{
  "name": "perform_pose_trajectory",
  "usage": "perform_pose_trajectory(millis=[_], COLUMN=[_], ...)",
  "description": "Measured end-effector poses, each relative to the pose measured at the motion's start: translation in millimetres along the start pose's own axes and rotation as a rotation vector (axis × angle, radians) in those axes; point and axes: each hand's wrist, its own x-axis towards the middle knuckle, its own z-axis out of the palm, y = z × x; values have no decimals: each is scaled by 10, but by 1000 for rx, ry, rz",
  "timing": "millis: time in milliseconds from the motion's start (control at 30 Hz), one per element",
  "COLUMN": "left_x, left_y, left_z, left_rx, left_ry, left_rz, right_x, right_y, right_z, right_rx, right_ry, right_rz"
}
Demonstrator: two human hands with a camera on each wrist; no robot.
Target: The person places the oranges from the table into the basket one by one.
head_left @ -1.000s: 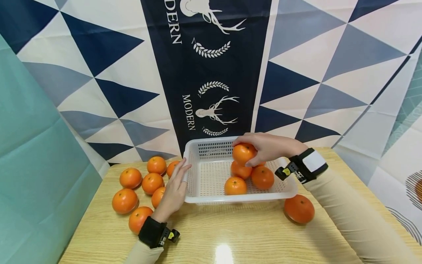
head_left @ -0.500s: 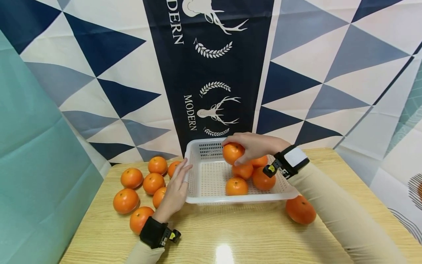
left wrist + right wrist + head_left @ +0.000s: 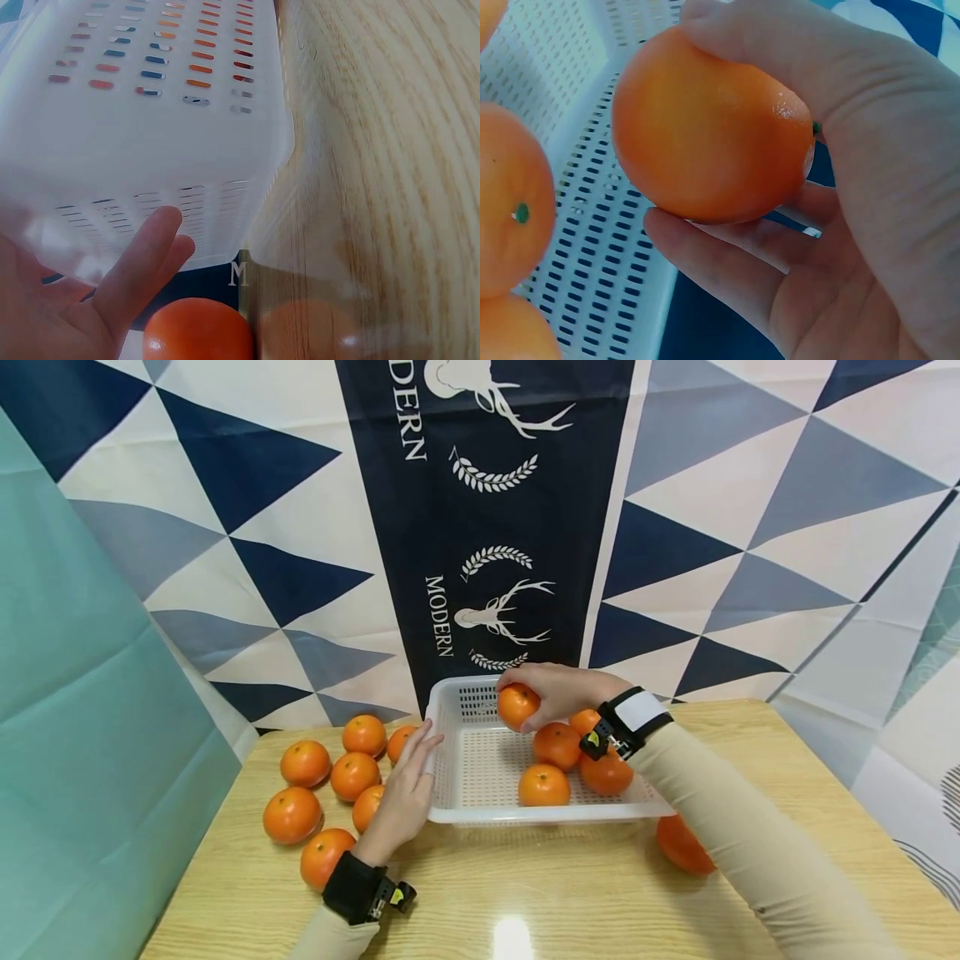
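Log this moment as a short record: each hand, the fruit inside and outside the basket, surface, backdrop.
Right hand: grips one orange fruit at the white basket's far side
Left hand: touches the basket's left side
Other fruit inside: four visible
Fruit left of basket: seven visible
Fruit by near right corner: one, partly hidden by right sleeve
Surface: wood-grain table
Backdrop: triangle-patterned cloth, dark deer panel

On the table (image 3: 570, 885), the basket (image 3: 480, 816) stood before the backdrop (image 3: 510, 510), fruits (image 3: 557, 746) mostly in its right half, a fruit cluster (image 3: 292, 816) to its left and a lone fruit (image 3: 684, 847) by its front right corner.
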Motion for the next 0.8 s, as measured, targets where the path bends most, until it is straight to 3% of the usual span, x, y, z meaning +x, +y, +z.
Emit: perform_pose_trajectory(millis=[600, 800], left_x=[1, 9], left_y=[-4, -23], left_z=[14, 18], left_rx=[2, 1], left_ry=[-1, 2], left_rz=[1, 3], right_x=[211, 259], right_y=[108, 137], right_z=[296, 343], right_rx=[50, -8], right_ry=[-38, -46], right_rz=[49, 73])
